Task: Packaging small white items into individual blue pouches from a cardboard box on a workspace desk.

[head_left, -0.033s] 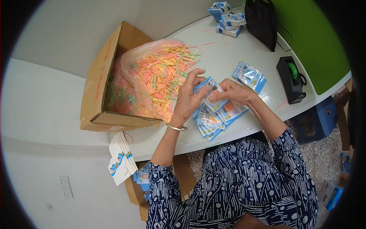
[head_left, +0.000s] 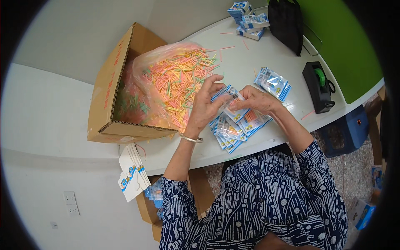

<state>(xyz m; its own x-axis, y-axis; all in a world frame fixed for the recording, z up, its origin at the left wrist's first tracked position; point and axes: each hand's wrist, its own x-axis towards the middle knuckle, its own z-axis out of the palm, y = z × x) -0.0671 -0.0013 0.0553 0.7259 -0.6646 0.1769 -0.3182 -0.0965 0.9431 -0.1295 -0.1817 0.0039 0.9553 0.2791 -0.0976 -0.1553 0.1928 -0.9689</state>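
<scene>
Over the front of the table, both hands hold one small clear plastic packet (head_left: 235, 103) with blue-striped ends. My left hand (head_left: 205, 106) presses its thumb on the packet's left side, with the index finger raised and curled. On the other side, my right hand (head_left: 257, 101) pinches the packet between thumb and fingers. Below them lies a loose pile of similar packets (head_left: 228, 130), some with orange-pink sticks showing inside. Just left of my left hand spreads a heap of short pink, yellow and green plastic sticks (head_left: 177, 81).
The sticks spill from a clear bag in a cardboard box (head_left: 102, 100) on its side. More packets (head_left: 273, 83) lie right of my hands, near a black tape dispenser (head_left: 318, 93). Small blue-white boxes (head_left: 252, 31) and a black bag (head_left: 285, 25) stand farther back. Folded white cartons (head_left: 132, 173) hang at the left edge.
</scene>
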